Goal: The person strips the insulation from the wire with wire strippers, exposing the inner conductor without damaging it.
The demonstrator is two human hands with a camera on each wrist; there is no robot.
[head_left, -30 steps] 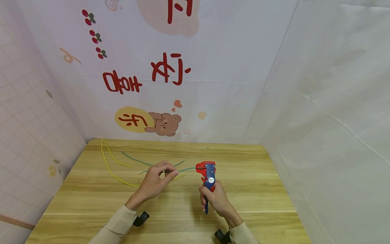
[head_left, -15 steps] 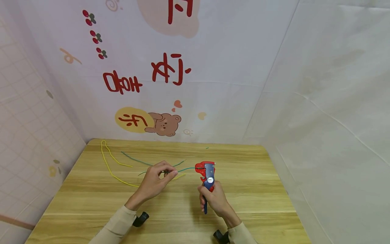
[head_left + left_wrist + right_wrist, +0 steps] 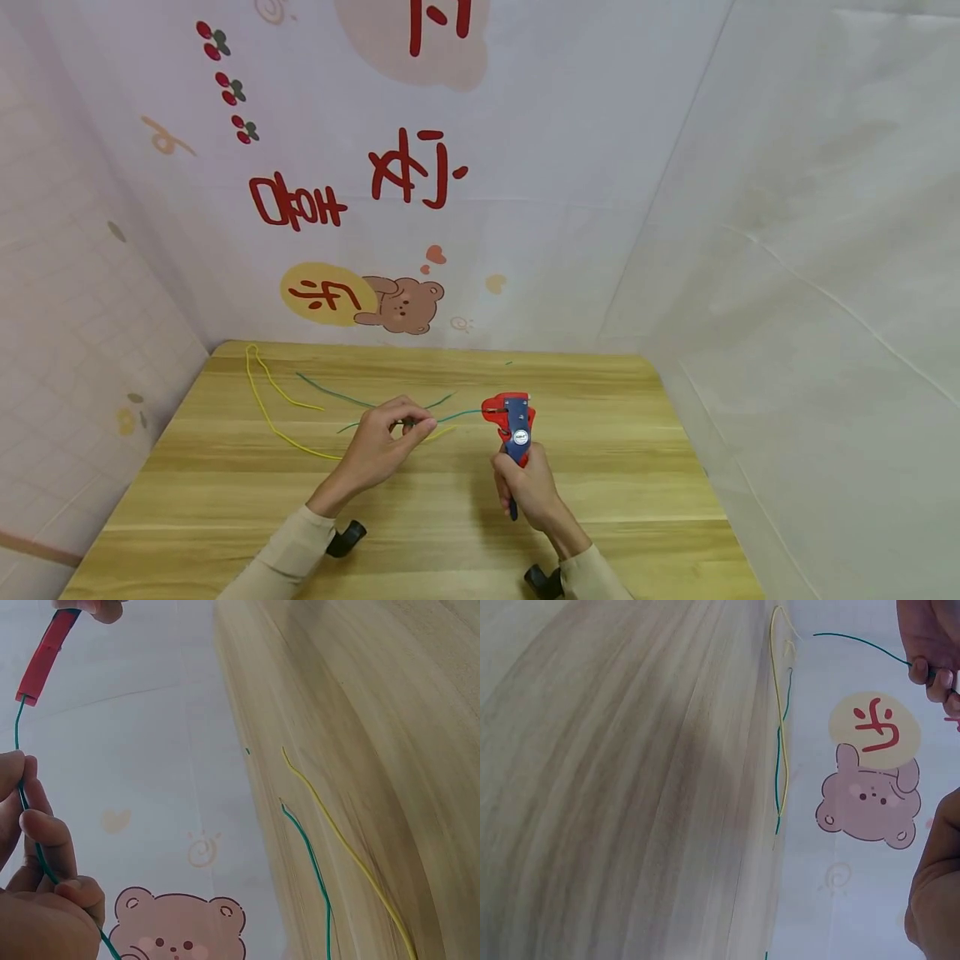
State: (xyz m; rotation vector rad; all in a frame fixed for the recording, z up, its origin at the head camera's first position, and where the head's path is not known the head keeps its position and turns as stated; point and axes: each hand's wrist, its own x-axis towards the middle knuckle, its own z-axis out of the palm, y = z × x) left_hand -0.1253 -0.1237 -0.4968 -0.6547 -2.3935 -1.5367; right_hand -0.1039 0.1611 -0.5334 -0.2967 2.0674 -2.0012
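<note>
In the head view, my left hand pinches a green wire between thumb and fingers above the table. The wire's right end runs into the red nose of a red and blue wire stripper. My right hand grips the stripper by its handles, holding it upright. In the left wrist view, the wire enters the tip of the stripper's red nose and passes along my left fingers. The wire's free end sticks out beyond my left hand in the right wrist view. The stripper is out of that view.
On the wooden table lies another green wire at the back left. A long yellow wire loops beside it and passes behind my left hand. A tiny green scrap lies near the back edge, before a printed cloth wall.
The stripper has risen a little and its lower handle has swung right, with more red showing on its right side. My left hand keeps its pinch on the wire, almost still.
</note>
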